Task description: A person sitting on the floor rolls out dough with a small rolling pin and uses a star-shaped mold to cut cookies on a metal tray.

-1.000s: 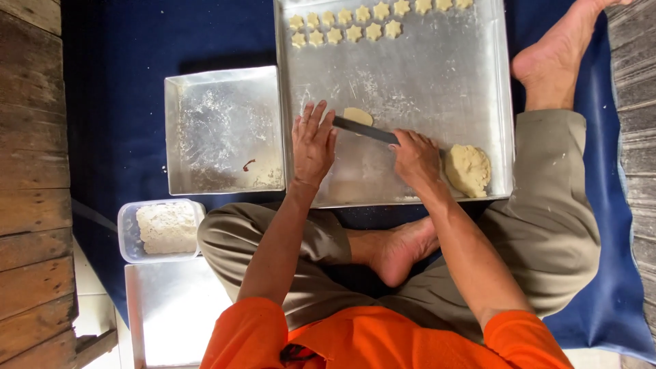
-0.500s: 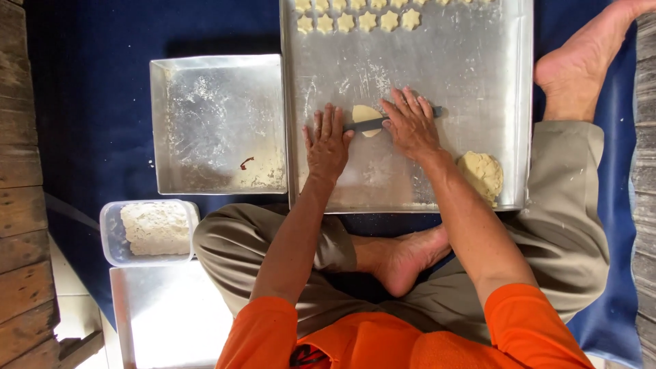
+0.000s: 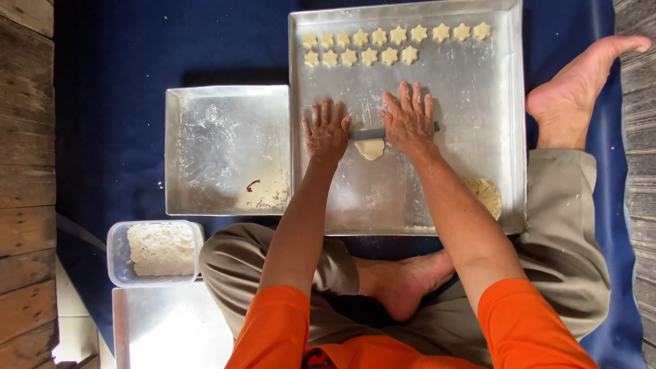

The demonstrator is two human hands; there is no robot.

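15 star cookies [image 3: 379, 46] – 9 in top row, 6 in 2nd row. 3 metal trays: big one [image 3: 478, 102], smaller one [image 3: 225, 150], 1 more at bottom [image 3: 171, 328]. 1 plastic tub [image 3: 156, 252] w/ dough. 2 dough lumps: [image 3: 370, 148] & [image 3: 485, 196]. 1 dark roller [image 3: 367, 134]. 2 hands: left [image 3: 326, 131], right [image 3: 408, 123].

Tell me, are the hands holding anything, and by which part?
Both hands press flat on a dark rolling rod: the left hand on its left end, the right hand on its right part, over a dough piece. Neither grips it.
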